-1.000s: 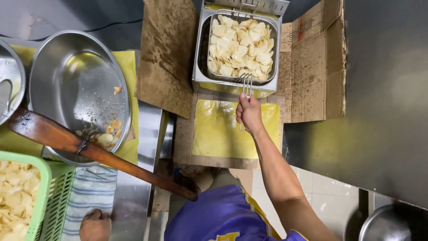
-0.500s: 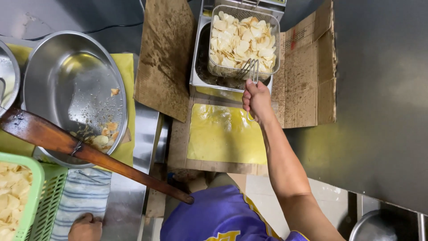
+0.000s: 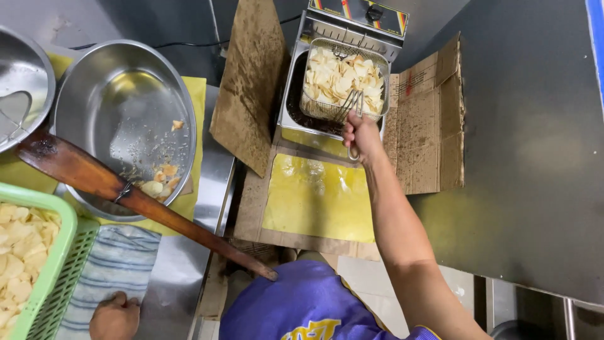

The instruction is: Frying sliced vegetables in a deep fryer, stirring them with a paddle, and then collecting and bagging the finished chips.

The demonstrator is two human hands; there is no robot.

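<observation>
While the right hand (image 3: pixel 360 131) grips the handle of the basket (image 3: pixel 343 79) of chips — raised over the fryer (image 3: pixel 296 94) — draining seems underway; the left hand (image 3: pixel 114 315) rests flat by the cloth (image 3: pixel 113 264), holding nothing.

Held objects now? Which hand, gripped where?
Right hand grips the fry basket of chips by its wire handle. Left hand holds nothing, resting beside the striped cloth.

I see a wire-mesh metal fry basket (image 3: pixel 343 82) in a shiny steel fryer (image 3: pixel 296 107), ringed by rough, oil-stained cardboard (image 3: pixel 248 88). The big bowl (image 3: pixel 119 113) is glossy steel, the paddle (image 3: pixel 94 179) matt wood, the towel (image 3: pixel 116 267) striped cloth.
</observation>
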